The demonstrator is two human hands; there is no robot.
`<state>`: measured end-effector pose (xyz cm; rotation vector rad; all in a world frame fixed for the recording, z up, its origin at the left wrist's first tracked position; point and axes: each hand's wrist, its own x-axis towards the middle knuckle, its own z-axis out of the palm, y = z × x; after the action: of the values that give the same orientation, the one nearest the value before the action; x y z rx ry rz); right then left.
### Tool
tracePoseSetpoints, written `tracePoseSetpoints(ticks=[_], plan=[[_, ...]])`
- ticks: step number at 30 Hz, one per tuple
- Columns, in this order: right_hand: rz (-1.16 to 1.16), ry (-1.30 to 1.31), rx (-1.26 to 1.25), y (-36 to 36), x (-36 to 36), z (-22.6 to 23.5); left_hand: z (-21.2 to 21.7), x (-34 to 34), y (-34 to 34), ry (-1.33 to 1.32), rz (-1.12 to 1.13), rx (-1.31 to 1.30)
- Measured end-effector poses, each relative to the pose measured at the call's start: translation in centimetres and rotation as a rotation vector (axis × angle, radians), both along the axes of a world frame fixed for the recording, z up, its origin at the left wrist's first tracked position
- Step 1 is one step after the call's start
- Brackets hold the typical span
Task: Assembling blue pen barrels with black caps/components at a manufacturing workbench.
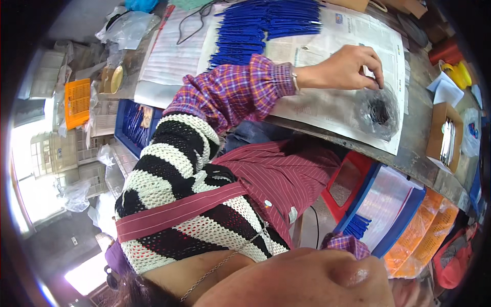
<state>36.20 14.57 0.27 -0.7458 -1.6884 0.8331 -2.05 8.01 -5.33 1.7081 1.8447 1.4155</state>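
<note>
My left hand [350,67] reaches out over the table, its cuff a purple plaid sleeve. Thumb and fingers curl together in a pinch, with a small dark bit at the tips that I cannot make out. Just beneath the fingertips lies a clear plastic bag [393,115], opened at the top, with thin dark pieces [379,110] inside. Toward the far side, many slim blue pen-like sticks [240,33] lie in close rows on newspaper [327,110]. Of my right arm only a bit of plaid sleeve [353,244] shows low in the picture; that hand is out of sight.
A cardboard box [444,135] with papers and a yellow roll-like object [456,75] stand at the right. Below the table edge are a red stool [347,181] and a blue crate [401,207] with blue sticks. Another blue bin [134,125] sits at left.
</note>
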Motion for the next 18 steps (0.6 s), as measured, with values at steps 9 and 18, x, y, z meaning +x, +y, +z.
tracePoseSetpoints(ticks=[9, 18], plan=[[0.378, 0.572, -1.310, -3.1, -8.2, -7.7, 1.6, 5.2, -2.4, -0.487, -0.375, -0.344], [0.328, 0.555, -1.330, -4.5, -8.6, -8.6, 0.1, 8.4, -2.5, -0.269, -0.494, -0.338]])
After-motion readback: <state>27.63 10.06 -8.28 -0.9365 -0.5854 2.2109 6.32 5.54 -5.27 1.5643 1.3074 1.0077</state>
